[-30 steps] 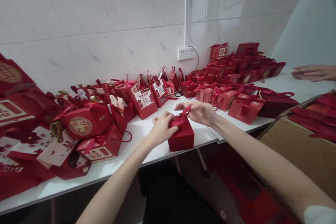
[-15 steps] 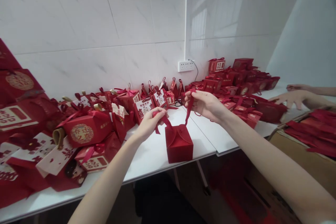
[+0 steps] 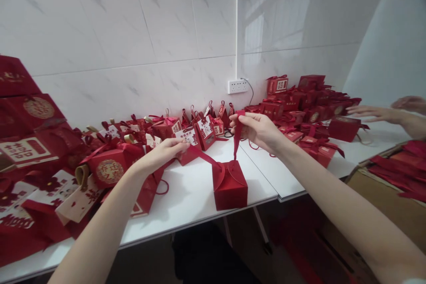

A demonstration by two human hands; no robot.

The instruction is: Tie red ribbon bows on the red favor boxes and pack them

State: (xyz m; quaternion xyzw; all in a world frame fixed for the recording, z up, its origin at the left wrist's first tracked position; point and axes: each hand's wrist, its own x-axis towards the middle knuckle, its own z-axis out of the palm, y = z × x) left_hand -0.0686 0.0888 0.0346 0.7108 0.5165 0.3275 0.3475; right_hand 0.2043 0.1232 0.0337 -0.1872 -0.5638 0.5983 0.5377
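Since the earlier frame, my left grip point(image 3: 162, 152) has moved farther left, away from the red box point(image 3: 230, 195), and the ribbon point(image 3: 207, 158) on that side is drawn longer. This grip pinches one ribbon end; my right grip point(image 3: 261, 131) pinches the other, above the box. The box stands on the tabletop point(image 3: 186, 191), below and between both grips, touching neither.

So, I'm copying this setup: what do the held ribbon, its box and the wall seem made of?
Ribbon: probably fabric, finish unclear; a thin, flat, pliant strip.
Box: likely card, smooth, fairly matt; crisp folded edges.
Wall: perhaps glossy, marble-patterned tile; straight joints, bright reflections.
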